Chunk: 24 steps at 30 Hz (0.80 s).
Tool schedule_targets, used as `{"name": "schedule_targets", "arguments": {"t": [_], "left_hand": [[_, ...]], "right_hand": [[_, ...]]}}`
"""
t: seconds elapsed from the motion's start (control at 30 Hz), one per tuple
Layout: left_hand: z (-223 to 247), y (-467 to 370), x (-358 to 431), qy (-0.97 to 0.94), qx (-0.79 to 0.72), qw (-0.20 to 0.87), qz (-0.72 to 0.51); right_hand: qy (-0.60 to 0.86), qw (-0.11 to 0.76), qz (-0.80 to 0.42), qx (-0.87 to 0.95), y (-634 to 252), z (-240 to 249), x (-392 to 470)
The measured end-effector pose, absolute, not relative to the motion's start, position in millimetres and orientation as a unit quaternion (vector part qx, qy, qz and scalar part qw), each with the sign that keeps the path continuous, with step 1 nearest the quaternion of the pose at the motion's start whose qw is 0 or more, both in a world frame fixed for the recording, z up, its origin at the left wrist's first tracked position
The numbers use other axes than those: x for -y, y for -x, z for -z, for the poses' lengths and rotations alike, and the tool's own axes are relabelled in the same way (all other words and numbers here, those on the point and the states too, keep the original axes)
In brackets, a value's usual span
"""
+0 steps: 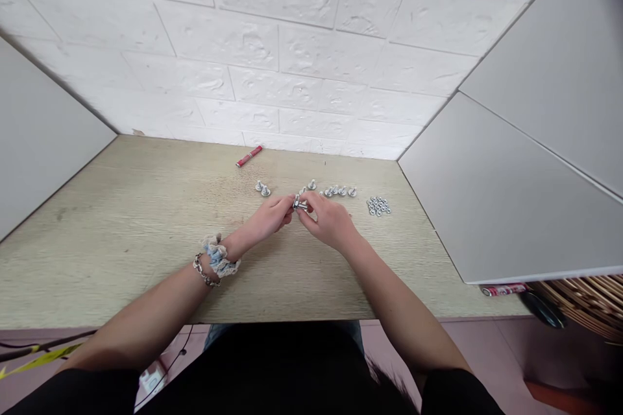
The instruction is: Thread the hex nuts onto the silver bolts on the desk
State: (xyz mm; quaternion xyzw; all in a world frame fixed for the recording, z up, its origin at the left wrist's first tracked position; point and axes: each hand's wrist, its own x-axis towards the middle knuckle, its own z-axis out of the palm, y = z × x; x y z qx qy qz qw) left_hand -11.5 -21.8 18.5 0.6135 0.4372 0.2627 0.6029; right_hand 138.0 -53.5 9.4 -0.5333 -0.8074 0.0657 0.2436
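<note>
Over the middle of the table, both of my hands meet at a metal bolt (301, 205). My left hand (273, 217) is closed with its fingertips at the head end of the bolt. From the other side, my right hand (327, 215) pinches the shank between thumb and fingers. Whether a nut is on this bolt I cannot tell. Two bolts (265, 190) stand head down to the left, beyond my left hand. Another bolt (312, 185) stands just behind my right hand, partly near others my fingers hide. Several more bolts (342, 191) form a row to the right.
A cluster of small nuts (378, 206) lies right of the bolts. A red marker-like stick (249, 156) rests near the white brick wall (306, 78). Grey panels (511, 194) border both sides. Outside the right panel are a red tube (505, 289) and a woven basket (584, 298).
</note>
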Motion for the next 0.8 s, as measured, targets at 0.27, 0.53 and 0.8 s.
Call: {"name": "schedule_targets", "arguments": {"t": [0.27, 0.53, 0.8], "left_hand": [[-16.2, 12.6, 21.9, -0.632, -0.432, 0.587, -0.262], [-12.5, 11.8, 21.7, -0.647, -0.436, 0.571, -0.257], [-12.3, 11.3, 24.0, -0.665, -0.443, 0.537, -0.270]], "right_hand": [[0.522, 0.251, -0.077, 0.811, -136.3, -8.9, 54.2], [0.529, 0.246, -0.065, 0.810, -136.7, -10.4, 54.9], [0.514, 0.260, -0.057, 0.815, -136.0, -7.7, 54.9]]}}
